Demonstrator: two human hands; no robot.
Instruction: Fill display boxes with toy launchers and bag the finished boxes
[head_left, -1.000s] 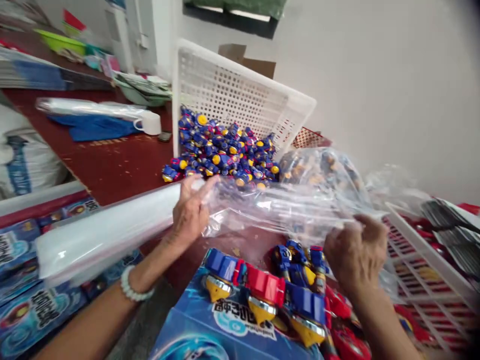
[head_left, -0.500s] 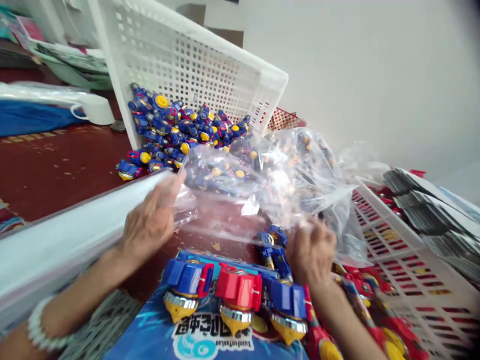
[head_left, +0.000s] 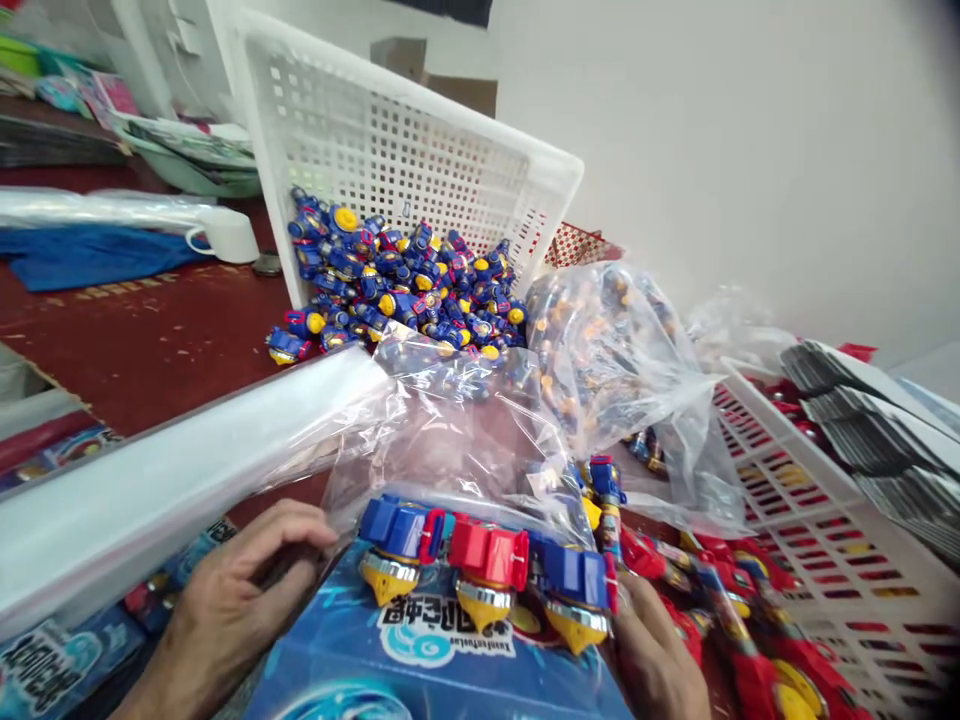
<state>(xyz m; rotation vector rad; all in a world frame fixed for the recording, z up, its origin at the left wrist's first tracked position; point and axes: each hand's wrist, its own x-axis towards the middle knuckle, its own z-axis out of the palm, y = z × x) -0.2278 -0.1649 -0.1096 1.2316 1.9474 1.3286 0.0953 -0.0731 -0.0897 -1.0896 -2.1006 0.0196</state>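
Observation:
A blue printed card (head_left: 450,670) with three spinning-top toys mounted on it, two blue and one red (head_left: 489,560), lies at the bottom centre. A clear plastic bag (head_left: 465,440) extends from behind the toys, its mouth edge around the card's far end. My left hand (head_left: 255,590) is at the card's left side, fingers curled, thumb and fingertips near the bag's edge. On the right side, my right hand (head_left: 652,640) presses against the card beside the right blue toy, its fingertips partly hidden behind it.
A tipped white basket (head_left: 420,100) spills blue toys (head_left: 405,280). Stacked clear film (head_left: 187,460) lies left, a white mug (head_left: 231,236) behind it. Right are a filled plastic bag (head_left: 622,350), red toys (head_left: 720,600) and another white basket (head_left: 825,540).
Both hands have come back toward the body, to the card's two sides. The clear bag has been drawn down over the card's far end. The view has shifted slightly.

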